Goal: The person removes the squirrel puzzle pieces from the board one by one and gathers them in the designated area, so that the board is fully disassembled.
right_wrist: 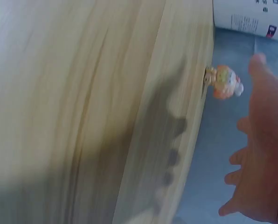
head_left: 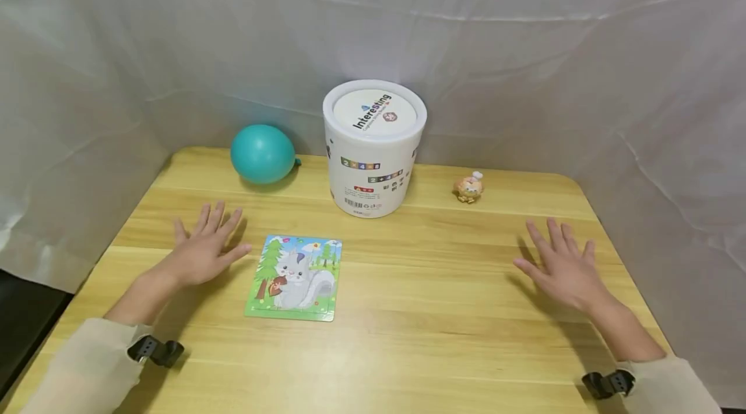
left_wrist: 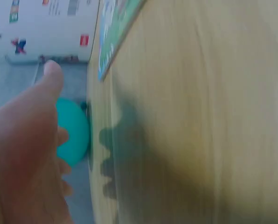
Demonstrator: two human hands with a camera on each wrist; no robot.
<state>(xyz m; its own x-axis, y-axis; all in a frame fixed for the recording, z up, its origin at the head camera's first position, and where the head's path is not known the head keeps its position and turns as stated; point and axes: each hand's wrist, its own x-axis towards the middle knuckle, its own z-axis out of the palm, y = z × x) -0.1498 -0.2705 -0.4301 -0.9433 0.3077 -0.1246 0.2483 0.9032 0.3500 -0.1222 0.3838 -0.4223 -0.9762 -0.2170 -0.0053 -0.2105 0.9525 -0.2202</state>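
Note:
My left hand (head_left: 201,253) is spread with straight fingers over the left of the table, its thumb pointing towards a square squirrel puzzle (head_left: 296,279). My right hand (head_left: 564,270), fingers likewise spread, hovers on the right side; both cast shadows on the wood. Neither holds anything. Beyond the left fingers lies a teal balloon (head_left: 263,154), its knot facing right. A small orange figurine (head_left: 469,188) with a white hat stands up and left of the right hand. At the back centre is a white lidded bucket (head_left: 373,168) with printed labels.
The light wooden table (head_left: 443,310) has rounded back corners. Grey-white cloth (head_left: 501,51) hangs behind it and along both sides. A black wrist camera (head_left: 156,350) sits at the left cuff, another wrist camera (head_left: 609,384) at the right.

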